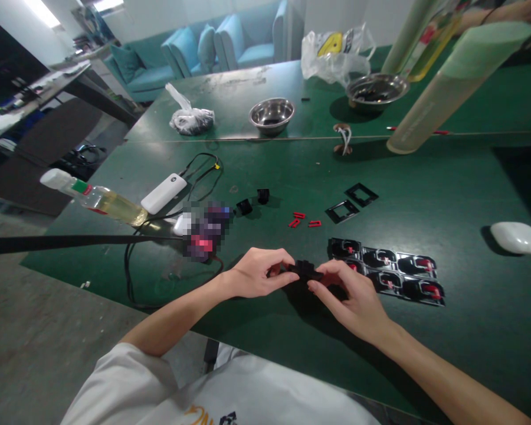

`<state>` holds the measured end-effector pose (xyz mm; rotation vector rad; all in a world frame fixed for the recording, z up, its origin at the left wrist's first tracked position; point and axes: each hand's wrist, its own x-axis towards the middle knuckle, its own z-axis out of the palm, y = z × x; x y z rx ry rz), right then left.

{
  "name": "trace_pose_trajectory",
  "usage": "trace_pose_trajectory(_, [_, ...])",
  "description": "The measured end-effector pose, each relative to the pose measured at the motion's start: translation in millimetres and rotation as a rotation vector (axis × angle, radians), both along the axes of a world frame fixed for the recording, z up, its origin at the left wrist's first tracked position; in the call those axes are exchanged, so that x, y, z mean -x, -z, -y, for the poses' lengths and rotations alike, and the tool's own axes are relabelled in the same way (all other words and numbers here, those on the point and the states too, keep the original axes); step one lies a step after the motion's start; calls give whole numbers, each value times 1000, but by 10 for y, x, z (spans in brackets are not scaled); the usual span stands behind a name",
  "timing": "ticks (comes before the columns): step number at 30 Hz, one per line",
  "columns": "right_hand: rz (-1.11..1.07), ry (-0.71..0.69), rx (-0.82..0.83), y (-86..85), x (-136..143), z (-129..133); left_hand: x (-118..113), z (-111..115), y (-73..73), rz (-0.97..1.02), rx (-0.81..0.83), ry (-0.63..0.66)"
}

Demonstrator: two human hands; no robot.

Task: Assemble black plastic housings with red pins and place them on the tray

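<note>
Between my two hands, just above the green table, is a small black plastic part [307, 270]. My left hand [262, 273] pinches its left end with thumb and fingers. The other end is gripped by my right hand [347, 289]. Right of it lie several black assembled pieces with red inserts [400, 268], set in two rows. Beyond my hands are loose red clips [298, 219], two flat black frames [351, 202] and two small black blocks [253, 201]. Fingers hide part of what I hold.
Left stand a white power bank [163, 193], cables and a tilted bottle of yellowish liquid [110, 203]. Farther back are metal bowls [271, 116], a knotted plastic bag [191, 120] and a tall pale bottle [455, 88]. A white rounded object [517, 238] lies right.
</note>
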<state>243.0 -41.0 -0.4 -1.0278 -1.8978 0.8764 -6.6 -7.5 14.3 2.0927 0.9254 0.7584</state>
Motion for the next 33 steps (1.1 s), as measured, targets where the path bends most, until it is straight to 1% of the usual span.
trace_pose_trajectory(7, [-3, -12, -46, 12, 8, -6, 2, 7, -5, -43, 17, -14])
trace_pose_trajectory(14, [17, -29, -88, 0, 5, -3, 3, 5, -6, -3, -41, 0])
trace_pose_trajectory(17, [24, -53, -101, 3, 3, -6, 12, 2, -12, 7, -37, 11])
trace_pose_trajectory(22, [9, -111, -124, -6, 12, -9, 22, -2, -23, -9, 49, -7])
trace_pose_trajectory(26, [-3, -128, -158, 2, 17, -16, 22, -2, -23, -24, 133, -48])
trace_pose_trajectory(33, [-4, -144, -165, 25, 5, -28, 7, -2, -31, 23, 248, -64])
